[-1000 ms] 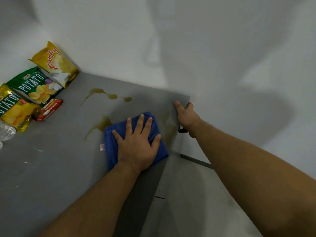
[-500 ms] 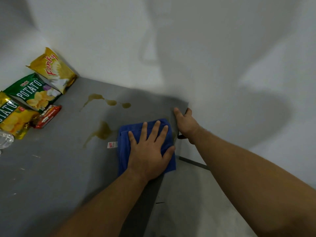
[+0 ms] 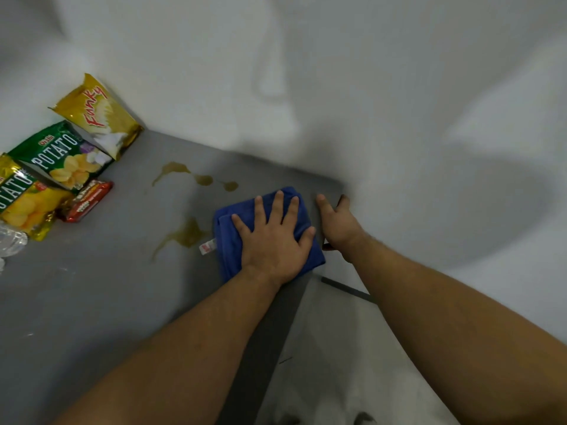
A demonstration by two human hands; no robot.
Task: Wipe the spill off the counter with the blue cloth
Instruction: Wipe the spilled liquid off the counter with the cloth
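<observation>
The blue cloth (image 3: 227, 240) lies folded on the grey counter (image 3: 107, 296), near its right edge. My left hand (image 3: 273, 240) presses flat on the cloth with the fingers spread. A white tag (image 3: 207, 248) sticks out from the cloth's left side. A brown spill patch (image 3: 187, 235) sits just left of the cloth, touching the tag. Further back are a longer brown streak (image 3: 173, 169) and two small drops (image 3: 205, 180). My right hand (image 3: 337, 225) grips the counter's right edge beside the cloth.
Snack bags lean against the white wall at the left: a yellow bag (image 3: 98, 118), a green potato bag (image 3: 61, 154), a yellow potato bag (image 3: 24, 207) and a red packet (image 3: 87, 201). A clear plastic item (image 3: 10, 242) lies at the far left. Pale floor (image 3: 322, 363) lies right of the counter.
My left hand slid the cloth right, off the near spill patch, then pushed it toward the wall. The wet smear near the right edge is gone. My right hand stayed on the edge.
</observation>
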